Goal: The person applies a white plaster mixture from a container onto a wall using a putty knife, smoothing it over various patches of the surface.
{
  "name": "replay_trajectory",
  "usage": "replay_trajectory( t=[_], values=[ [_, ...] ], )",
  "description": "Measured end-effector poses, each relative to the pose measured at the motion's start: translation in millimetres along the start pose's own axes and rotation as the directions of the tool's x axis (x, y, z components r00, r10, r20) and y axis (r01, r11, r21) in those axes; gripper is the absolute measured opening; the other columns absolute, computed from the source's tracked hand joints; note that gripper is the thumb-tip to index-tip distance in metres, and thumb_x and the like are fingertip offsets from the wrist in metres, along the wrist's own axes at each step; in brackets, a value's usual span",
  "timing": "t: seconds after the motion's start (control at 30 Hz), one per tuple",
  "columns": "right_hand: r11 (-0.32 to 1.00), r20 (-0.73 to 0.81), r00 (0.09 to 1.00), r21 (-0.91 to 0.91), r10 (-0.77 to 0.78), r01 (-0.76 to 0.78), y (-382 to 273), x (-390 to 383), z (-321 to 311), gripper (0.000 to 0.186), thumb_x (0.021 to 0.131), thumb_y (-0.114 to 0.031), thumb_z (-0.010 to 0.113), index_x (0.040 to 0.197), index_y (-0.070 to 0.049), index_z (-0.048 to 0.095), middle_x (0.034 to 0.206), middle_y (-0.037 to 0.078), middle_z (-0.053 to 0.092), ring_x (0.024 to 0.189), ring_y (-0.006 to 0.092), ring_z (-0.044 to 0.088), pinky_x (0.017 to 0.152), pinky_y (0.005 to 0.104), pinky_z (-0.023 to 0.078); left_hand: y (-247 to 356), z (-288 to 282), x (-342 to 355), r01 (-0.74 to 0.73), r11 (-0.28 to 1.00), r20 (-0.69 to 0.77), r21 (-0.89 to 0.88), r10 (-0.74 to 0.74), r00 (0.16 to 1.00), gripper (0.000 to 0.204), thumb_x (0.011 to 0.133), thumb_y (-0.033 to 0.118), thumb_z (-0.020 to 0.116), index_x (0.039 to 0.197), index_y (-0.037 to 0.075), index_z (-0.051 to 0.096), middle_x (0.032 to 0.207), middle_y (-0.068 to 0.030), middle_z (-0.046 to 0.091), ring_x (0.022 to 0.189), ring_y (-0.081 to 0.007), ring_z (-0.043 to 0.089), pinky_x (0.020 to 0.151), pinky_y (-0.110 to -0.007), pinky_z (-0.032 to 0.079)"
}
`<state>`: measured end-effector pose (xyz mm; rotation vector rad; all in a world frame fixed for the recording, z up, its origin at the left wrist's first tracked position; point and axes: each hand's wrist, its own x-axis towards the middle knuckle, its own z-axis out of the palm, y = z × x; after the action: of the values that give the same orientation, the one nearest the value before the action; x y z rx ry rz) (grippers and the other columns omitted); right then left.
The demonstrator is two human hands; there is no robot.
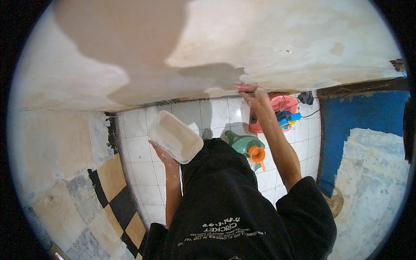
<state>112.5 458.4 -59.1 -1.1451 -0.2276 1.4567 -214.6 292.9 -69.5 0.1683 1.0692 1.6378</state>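
Right hand at wall base

Black loose top, short wide sleeves ending near elbows, forearms bare. White printed lettering across the top's lower part, upside down in view. Left hand flecked with white smears; right hand bare, no gloves.
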Motion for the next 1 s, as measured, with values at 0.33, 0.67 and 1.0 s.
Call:
replay_trajectory(
  t=[0.33,0.67,1.0],
  values=[
    [0.667,0.398,0.900,-0.624,-0.177,0.407,-20.8,64.9,-6.9,0.024,0.090,0.007,0.038,0.109,0.018,0.046,0.113,0.030,0.051,0.104,0.0444,0.055,0.100,0.0568,0.046,11.2,-18.9,-3.6,0.071,0.966,0.033,-0.248,-0.065,0.997,0.071,0.097,0.062,0.027,0.144,0.009,0.031,0.143,-0.0126,0.039,0.128,-0.0309,0.042,0.107,-0.045,0.037],
    [0.990,-0.175,0.984,0.142,0.022,0.003,1.2,69.8,-7.8,0.024,0.087,0.005,0.051,0.106,0.018,0.048,0.109,0.030,0.057,0.098,0.0363,0.061,0.091,0.0467,0.053,9.1,7.6,-4.2,-0.006,1.000,0.019,0.016,0.006,1.000,0.069,0.097,0.061,0.027,0.143,0.010,0.032,0.142,-0.0123,0.040,0.127,-0.0308,0.043,0.107,-0.044,0.037],
    [0.997,-0.049,0.999,0.070,-0.010,0.014,-27.8,-19.1,28.0,0.019,0.083,0.015,0.049,0.099,0.026,0.049,0.112,0.033,0.052,0.106,0.0391,0.056,0.096,0.0477,0.051,11.6,0.0,-6.9,0.001,0.999,-0.048,0.036,0.001,0.999,0.069,0.097,0.061,0.027,0.144,0.010,0.031,0.143,-0.0125,0.039,0.128,-0.0311,0.042,0.108,-0.044,0.036]
  ],
)
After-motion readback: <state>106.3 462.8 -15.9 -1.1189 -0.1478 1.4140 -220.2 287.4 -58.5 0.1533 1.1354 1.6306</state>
